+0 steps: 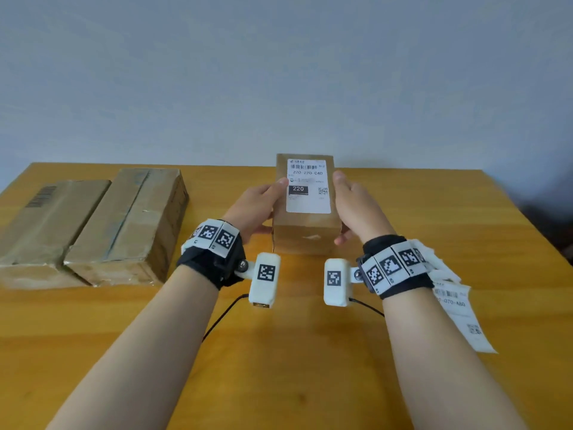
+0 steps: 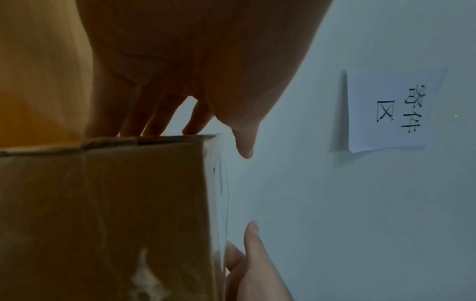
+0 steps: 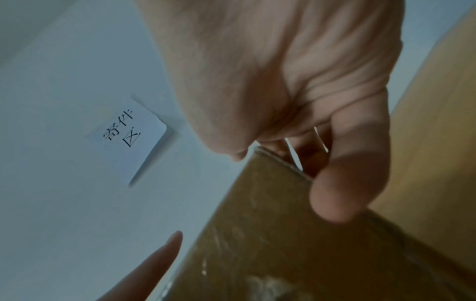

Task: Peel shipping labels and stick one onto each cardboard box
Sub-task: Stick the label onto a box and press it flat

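A small cardboard box (image 1: 305, 232) stands in the middle of the table with a white shipping label (image 1: 308, 187) stuck flat on its top face. My left hand (image 1: 259, 203) grips its left side, thumb at the label's left edge. My right hand (image 1: 356, 206) grips the right side, thumb on the top edge and fingers curled round the lower corner. The left wrist view shows the left hand (image 2: 180, 71) with its fingers against the box (image 2: 115, 203). In the right wrist view the right hand (image 3: 309, 81) curls a finger over the box (image 3: 296, 254).
Two larger taped cardboard boxes (image 1: 43, 225) (image 1: 130, 225) lie side by side at the table's left, no white label visible on them. A strip of shipping labels (image 1: 462, 311) lies by my right wrist. A paper sign (image 2: 391, 110) hangs on the wall behind the wooden table (image 1: 310, 352).
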`<action>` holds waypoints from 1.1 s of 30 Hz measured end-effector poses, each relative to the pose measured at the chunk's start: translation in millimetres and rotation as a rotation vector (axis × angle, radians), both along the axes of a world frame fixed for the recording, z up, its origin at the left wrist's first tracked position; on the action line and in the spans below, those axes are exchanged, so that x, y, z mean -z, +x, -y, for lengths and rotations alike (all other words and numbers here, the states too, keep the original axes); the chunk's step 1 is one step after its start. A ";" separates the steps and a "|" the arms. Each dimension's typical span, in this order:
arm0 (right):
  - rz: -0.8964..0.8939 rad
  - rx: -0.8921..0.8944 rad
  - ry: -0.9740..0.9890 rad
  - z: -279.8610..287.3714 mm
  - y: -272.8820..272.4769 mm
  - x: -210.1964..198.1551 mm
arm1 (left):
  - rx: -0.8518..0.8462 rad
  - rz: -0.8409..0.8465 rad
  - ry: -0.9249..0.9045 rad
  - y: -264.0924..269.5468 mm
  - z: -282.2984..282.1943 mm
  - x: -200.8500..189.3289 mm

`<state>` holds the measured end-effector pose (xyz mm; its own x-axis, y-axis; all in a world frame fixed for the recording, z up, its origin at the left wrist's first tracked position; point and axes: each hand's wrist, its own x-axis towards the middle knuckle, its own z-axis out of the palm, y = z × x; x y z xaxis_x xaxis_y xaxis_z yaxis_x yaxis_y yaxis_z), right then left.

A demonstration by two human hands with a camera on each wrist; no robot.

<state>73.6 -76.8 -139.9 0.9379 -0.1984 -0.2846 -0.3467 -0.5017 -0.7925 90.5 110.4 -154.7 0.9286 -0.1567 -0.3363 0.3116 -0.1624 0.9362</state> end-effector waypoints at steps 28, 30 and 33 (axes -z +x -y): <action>-0.004 -0.062 -0.293 66.7 -19.3 -25.1 | -0.307 0.233 0.243 -4.4 38.4 -29.5; -0.124 -0.104 -0.471 86.2 -24.1 -20.6 | -0.248 0.288 0.218 -13.6 49.3 -33.4; -0.297 -0.158 -0.635 111.9 -40.3 -14.1 | -0.149 0.326 0.197 -26.6 67.3 -36.1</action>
<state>33.4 -188.7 -125.8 0.8699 -0.2787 -0.4069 -0.3874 -0.8967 -0.2141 63.9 43.1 -118.6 0.9992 0.0257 -0.0308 0.0374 -0.3237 0.9454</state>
